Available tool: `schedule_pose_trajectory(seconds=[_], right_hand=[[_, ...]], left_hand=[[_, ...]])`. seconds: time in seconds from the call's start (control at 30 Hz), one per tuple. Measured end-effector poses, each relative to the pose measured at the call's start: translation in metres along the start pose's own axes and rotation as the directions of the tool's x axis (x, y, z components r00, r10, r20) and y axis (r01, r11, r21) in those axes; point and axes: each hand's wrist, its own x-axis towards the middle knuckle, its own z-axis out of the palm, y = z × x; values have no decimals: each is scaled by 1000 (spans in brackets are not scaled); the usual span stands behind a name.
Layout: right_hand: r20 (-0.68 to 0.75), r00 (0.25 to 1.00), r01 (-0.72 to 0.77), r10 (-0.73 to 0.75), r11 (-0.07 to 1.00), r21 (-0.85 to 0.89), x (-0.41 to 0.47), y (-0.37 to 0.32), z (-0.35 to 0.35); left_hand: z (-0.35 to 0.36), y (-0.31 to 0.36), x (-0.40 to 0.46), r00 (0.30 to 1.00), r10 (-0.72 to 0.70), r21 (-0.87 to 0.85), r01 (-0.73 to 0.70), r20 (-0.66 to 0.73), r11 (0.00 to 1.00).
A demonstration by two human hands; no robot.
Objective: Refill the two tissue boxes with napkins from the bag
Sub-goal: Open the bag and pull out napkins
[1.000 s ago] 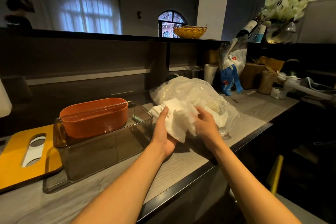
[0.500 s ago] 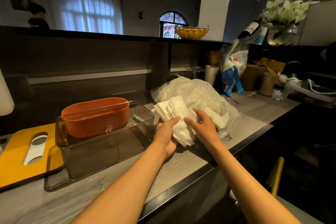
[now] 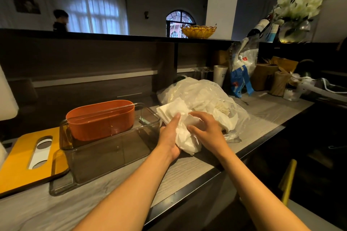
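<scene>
A clear plastic bag [image 3: 210, 92] full of white napkins lies on the grey counter. In front of it I hold a bunch of white napkins [image 3: 185, 137] between both hands. My left hand [image 3: 170, 137] cups the bunch from below and the left side. My right hand [image 3: 206, 129] lies over the top of it with fingers curved round the paper. To the left stands an orange oval tissue box [image 3: 99, 120], open on top and empty as far as I can see. Next to it sits a clear smoky rectangular box [image 3: 112, 150], also open.
A yellow lid [image 3: 20, 161] with an oval slot lies at the far left. Cups, a blue-and-white packet [image 3: 242, 73], brown boxes and a white appliance [image 3: 319, 88] crowd the back right. The counter's dark front edge [image 3: 206, 172] runs diagonally. A raised shelf carries a yellow basket [image 3: 199, 31].
My hands have drawn the napkin bunch slightly lower and closer to me, out of the bag's mouth. My right hand has slid over the top of the bunch.
</scene>
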Motion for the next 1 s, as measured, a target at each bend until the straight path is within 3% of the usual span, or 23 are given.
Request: schedule_pose_trajectory(seconds=[0.2, 0.37, 0.53, 0.63, 0.7, 0.8, 0.9, 1.0], right_hand=[[-82, 987, -136, 138, 990, 28, 2, 6, 4], [-149, 950, -217, 273, 926, 310, -2, 4, -8], [-283, 820, -215, 498, 726, 653, -1, 11, -27], [-174, 821, -193, 544, 551, 812, 5, 9, -34], [-89, 840, -223, 535, 490, 842, 13, 4, -41], [32, 863, -319, 505, 493, 810, 13, -10, -41], [80, 836, -401, 543, 505, 764, -3, -17, -13], [-29, 843, -404, 538, 667, 626, -10, -11, 11]], left_hand=[[1, 0, 0, 1000, -10, -52, 10, 1, 999], [2, 0, 1, 1000, 21, -96, -23, -17, 995], [2, 1, 1, 1000, 6, -118, -8, -23, 993], [2, -1, 1, 1000, 4, -117, -6, -14, 993], [2, -1, 0, 1000, 11, -126, -11, -5, 992], [3, 1, 1, 1000, 4, -148, -9, -31, 989], [5, 0, -1, 1000, -10, -149, 8, -16, 989], [5, 1, -2, 1000, 12, -166, -9, 16, 986]])
